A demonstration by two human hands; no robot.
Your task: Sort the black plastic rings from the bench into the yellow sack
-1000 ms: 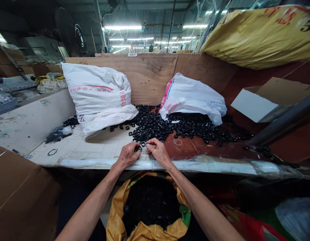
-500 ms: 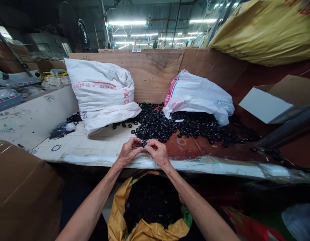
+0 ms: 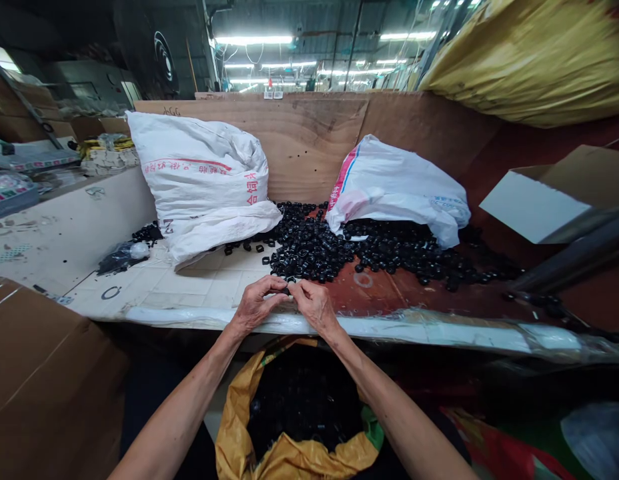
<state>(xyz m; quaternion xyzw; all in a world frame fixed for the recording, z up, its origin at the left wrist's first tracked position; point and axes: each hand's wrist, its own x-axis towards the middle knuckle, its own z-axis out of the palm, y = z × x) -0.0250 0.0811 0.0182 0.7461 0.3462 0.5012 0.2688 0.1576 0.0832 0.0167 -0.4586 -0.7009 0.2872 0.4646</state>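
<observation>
My left hand [image 3: 259, 305] and my right hand [image 3: 313, 305] meet above the front edge of the bench, fingertips pinched together. Between them is a small black plastic part [image 3: 286, 291], mostly covered by the fingers, so its exact shape cannot be made out. Just beyond the hands lies a heap of similar small black plastic parts [image 3: 309, 250], some of them ring-like or squarish. Below my forearms an open yellow sack [image 3: 234, 413] holds many more black pieces.
Two white woven sacks, one at left [image 3: 204, 180] and one at right [image 3: 394, 187], lie on the bench before a wooden board [image 3: 299, 147]. A cardboard box [image 3: 44, 387] stands at near left. An open carton [image 3: 534, 200] and a slanted dark bar [image 3: 574, 257] are at right.
My fingers have closed further around the black part, which shows less than before. The right fingertips have shifted slightly. The view has tilted a little.
</observation>
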